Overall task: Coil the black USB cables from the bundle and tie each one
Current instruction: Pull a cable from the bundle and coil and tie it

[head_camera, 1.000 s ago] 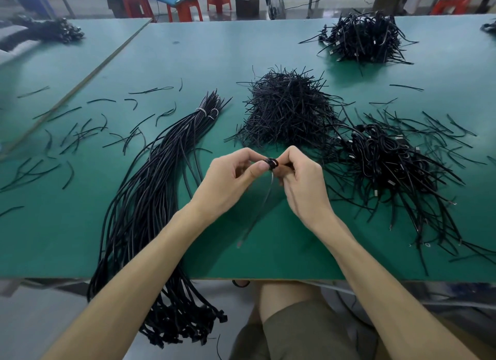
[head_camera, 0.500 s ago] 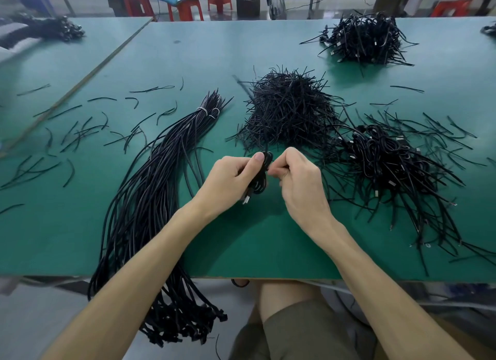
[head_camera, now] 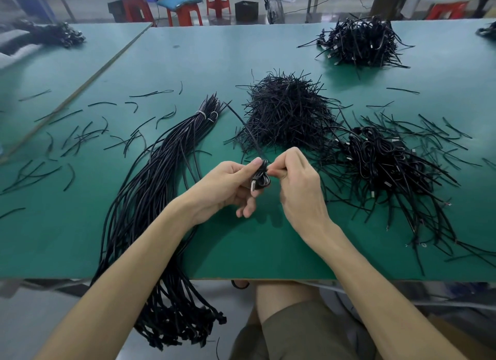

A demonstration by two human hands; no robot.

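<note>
A small coiled black USB cable (head_camera: 261, 177) sits between my two hands above the green table (head_camera: 241, 247). My left hand (head_camera: 225, 187) grips the coil from the left, thumb on top, a silver plug showing below the thumb. My right hand (head_camera: 298, 182) pinches the coil's top from the right. A thin black tie strand (head_camera: 243, 124) runs up and to the left from the coil. The long bundle of black cables (head_camera: 150, 187) lies to the left and hangs over the front edge.
A heap of black ties (head_camera: 287, 110) lies behind my hands. A pile of coiled, tied cables (head_camera: 386, 166) spreads to the right, and another pile (head_camera: 359, 42) sits far back. Loose tie scraps (head_camera: 80, 134) litter the left side. Red stools stand beyond the table.
The cable's loose tail that hung down has been gathered into the coil. A tie strand now sticks up to the left from between my fingers.
</note>
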